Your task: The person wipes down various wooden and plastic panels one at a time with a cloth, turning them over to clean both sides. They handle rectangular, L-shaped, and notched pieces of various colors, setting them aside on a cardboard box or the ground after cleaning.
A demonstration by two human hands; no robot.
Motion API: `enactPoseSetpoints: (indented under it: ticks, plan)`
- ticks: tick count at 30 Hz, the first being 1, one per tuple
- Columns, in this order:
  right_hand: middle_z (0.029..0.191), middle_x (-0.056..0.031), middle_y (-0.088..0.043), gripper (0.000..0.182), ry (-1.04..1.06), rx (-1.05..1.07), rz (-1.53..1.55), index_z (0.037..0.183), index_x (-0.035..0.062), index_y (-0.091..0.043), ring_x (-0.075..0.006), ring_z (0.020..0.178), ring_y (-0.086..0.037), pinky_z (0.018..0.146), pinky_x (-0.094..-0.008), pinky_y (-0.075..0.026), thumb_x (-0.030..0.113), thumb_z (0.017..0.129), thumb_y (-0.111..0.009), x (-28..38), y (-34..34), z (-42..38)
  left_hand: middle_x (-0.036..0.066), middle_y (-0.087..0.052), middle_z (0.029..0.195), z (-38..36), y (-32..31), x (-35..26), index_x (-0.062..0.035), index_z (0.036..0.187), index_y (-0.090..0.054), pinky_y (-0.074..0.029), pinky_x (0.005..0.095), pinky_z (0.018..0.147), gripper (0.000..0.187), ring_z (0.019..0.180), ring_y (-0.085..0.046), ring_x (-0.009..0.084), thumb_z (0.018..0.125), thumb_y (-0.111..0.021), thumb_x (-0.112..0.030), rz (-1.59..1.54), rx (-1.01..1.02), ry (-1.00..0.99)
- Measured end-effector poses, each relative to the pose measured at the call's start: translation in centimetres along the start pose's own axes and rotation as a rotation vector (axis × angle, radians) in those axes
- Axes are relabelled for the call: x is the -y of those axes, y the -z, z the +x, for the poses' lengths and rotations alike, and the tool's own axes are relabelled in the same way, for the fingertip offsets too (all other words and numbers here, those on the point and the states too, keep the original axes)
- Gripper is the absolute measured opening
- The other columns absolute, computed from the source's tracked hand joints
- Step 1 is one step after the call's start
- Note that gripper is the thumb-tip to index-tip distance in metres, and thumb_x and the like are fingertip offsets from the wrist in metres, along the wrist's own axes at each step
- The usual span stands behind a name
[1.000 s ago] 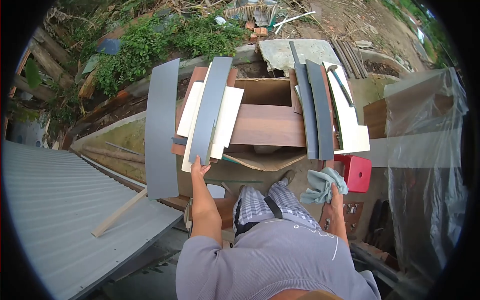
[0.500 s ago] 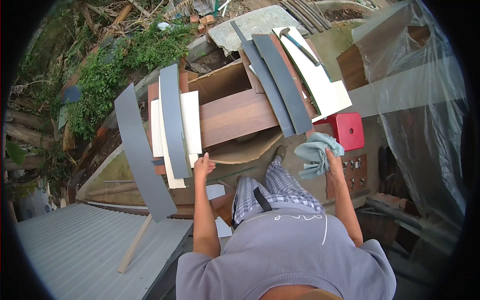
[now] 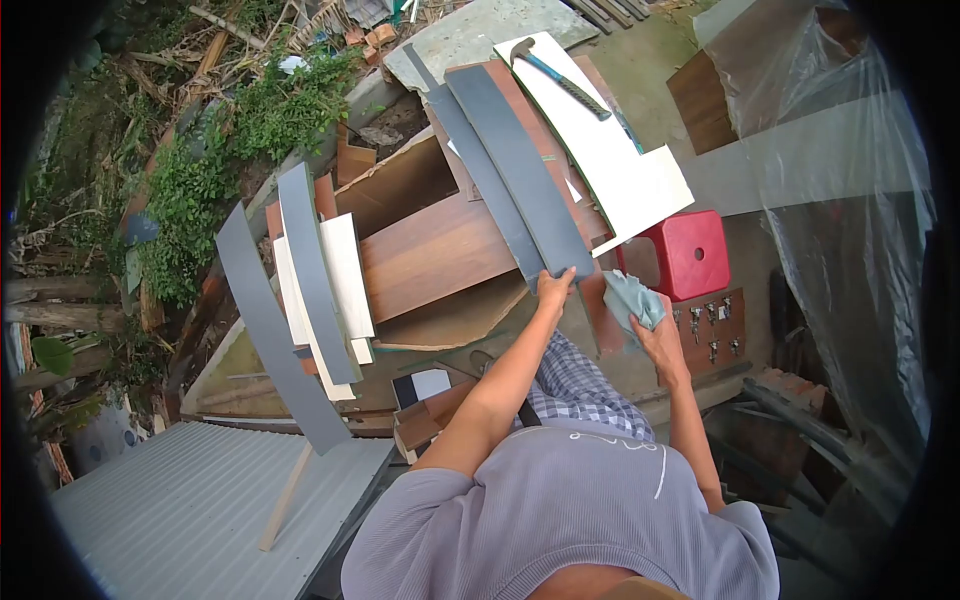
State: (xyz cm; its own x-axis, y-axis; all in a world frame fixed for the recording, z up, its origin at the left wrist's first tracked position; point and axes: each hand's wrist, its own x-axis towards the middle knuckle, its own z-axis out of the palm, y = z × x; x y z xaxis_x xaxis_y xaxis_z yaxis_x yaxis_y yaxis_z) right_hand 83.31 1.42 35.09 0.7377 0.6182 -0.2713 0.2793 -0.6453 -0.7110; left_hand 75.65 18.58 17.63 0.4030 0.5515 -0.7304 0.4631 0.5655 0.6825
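My left hand (image 3: 556, 290) is at the near end of a long dark grey board (image 3: 520, 165), its fingers closed on the edge. Beneath and beside that board lies a second dark grey board (image 3: 480, 175). In my right hand (image 3: 660, 342) is a crumpled light blue cloth (image 3: 632, 300), held just right of the boards' near ends. Both grey boards rest across a brown wood-grain panel (image 3: 435, 262) that spans an open cardboard box (image 3: 455, 320).
A hammer (image 3: 560, 78) lies on a white board (image 3: 610, 150) at the far right. Near my right hand stand a red stool (image 3: 690, 255) and a brown board with metal hinges (image 3: 712, 335). More grey boards (image 3: 330, 270) are stacked left; clear plastic sheeting (image 3: 830, 200) hangs right.
My left hand has moved right, from the left stack to the dark grey board's near end. The cloth in my right hand is now bunched smaller. The view has shifted slightly.
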Motion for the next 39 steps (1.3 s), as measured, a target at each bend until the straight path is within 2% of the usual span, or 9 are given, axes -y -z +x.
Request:
enactPoseSetpoints:
  ticks: [5,7,12,15,17,23,28,33,39]
  plan:
    - [0.089,-0.007,-0.056,0.037,0.033,0.04,0.484,0.111,0.0037,-0.049,-0.0202,0.091,-0.057,0.081,-0.0329,-0.045,0.014,0.077,-0.06,2.2,1.4,2.4,0.009,-0.056,0.097,-2.6,0.9,-2.0,-0.0022,0.106,-0.048,-0.05,0.0304,0.067,0.043,0.071,-0.059,0.0148,0.078,-0.067,-0.029,-0.156,0.043,0.057]
    - [0.084,-0.0058,-0.056,0.025,-0.237,0.06,1.115,0.099,0.0025,-0.052,-0.0149,0.08,-0.057,0.073,-0.0277,-0.047,0.015,0.078,-0.058,2.6,1.4,3.5,0.007,-0.056,0.097,-4.5,1.3,-2.8,-0.003,0.107,-0.048,-0.05,0.0303,0.067,0.039,0.074,-0.059,0.0139,0.08,-0.065,-0.027,-0.186,0.063,-0.009]
    - [0.08,-0.0052,-0.058,0.025,-0.143,0.095,1.515,0.089,0.0056,-0.053,-0.012,0.07,-0.055,0.065,-0.0251,-0.046,0.03,0.082,-0.056,6.4,-0.3,7.3,0.006,-0.056,0.099,-9.6,3.5,-6.9,-0.0031,0.105,-0.053,-0.045,0.0272,0.075,0.022,0.088,-0.053,0.0124,0.087,-0.054,-0.015,-0.62,-0.089,-0.562]
    - [0.102,-0.008,-0.059,0.04,0.004,0.255,1.222,0.111,0.0022,-0.052,-0.0158,0.093,-0.057,0.081,-0.0279,-0.045,0.033,0.085,-0.055,12.3,-3.5,5.6,0.006,-0.054,0.109,-10.9,7.1,-8.9,-0.0021,0.12,-0.045,-0.041,0.0257,0.084,0.035,0.095,-0.052,0.0127,0.086,-0.052,-0.01,-0.669,0.032,-0.449]
    - [0.127,-0.0185,-0.042,0.054,0.374,0.367,0.578,0.127,0.0037,-0.042,-0.0256,0.126,-0.033,0.103,-0.0385,-0.026,0.037,0.085,-0.052,12.7,-8.6,4.1,0.006,-0.052,0.115,-14.9,8.8,-11.9,-0.001,0.124,-0.042,-0.041,0.026,0.087,0.04,0.102,-0.051,0.0137,0.086,-0.052,-0.01,-0.764,0.058,-0.483]
    - [0.129,-0.0205,-0.04,0.053,0.843,0.111,0.104,0.125,0.0043,-0.042,-0.0356,0.128,-0.026,0.104,-0.0515,-0.017,0.036,0.083,-0.05,19.6,-12.5,4.0,0.01,-0.055,0.108,-27.0,17.5,-10.5,0.0009,0.123,-0.042,-0.047,0.0346,0.083,0.042,0.097,-0.056,0.0173,0.084,-0.052,-0.01,-0.514,0.054,-0.367]
    - [0.12,-0.0188,-0.049,0.045,0.752,-0.094,0.095,0.115,0.007,-0.049,-0.0325,0.117,-0.041,0.098,-0.0517,-0.025,0.038,0.083,-0.048,24.3,-12.8,14.0,0.013,-0.054,0.11,-36.7,23.6,-8.8,0.0051,0.122,-0.041,-0.044,0.0357,0.087,0.05,0.102,-0.054,0.02,0.078,-0.057,-0.012,-0.455,-0.002,-0.366]
    - [0.103,-0.0252,-0.058,0.051,0.23,-0.26,-0.099,0.102,-0.0032,-0.058,-0.0393,0.096,-0.056,0.082,-0.0449,-0.043,0.041,0.079,-0.048,22.3,-11.3,20.1,0.014,-0.053,0.111,-42.6,26.5,-5.2,0.0058,0.122,-0.042,-0.041,0.0326,0.09,0.052,0.103,-0.053,0.0192,0.077,-0.058,-0.013,-0.598,-0.022,-0.277]
    - [0.103,-0.0097,-0.06,0.041,-0.179,0.31,1.251,0.107,0.0003,-0.054,-0.0189,0.089,-0.059,0.078,-0.0327,-0.049,0.038,0.091,-0.046,20.6,-17.5,12.5,0.011,-0.052,0.114,-41.8,26.9,-2.8,0.0046,0.125,-0.04,-0.038,0.0301,0.091,0.05,0.105,-0.05,0.0159,0.08,-0.056,-0.011,-0.519,-0.056,-0.355]
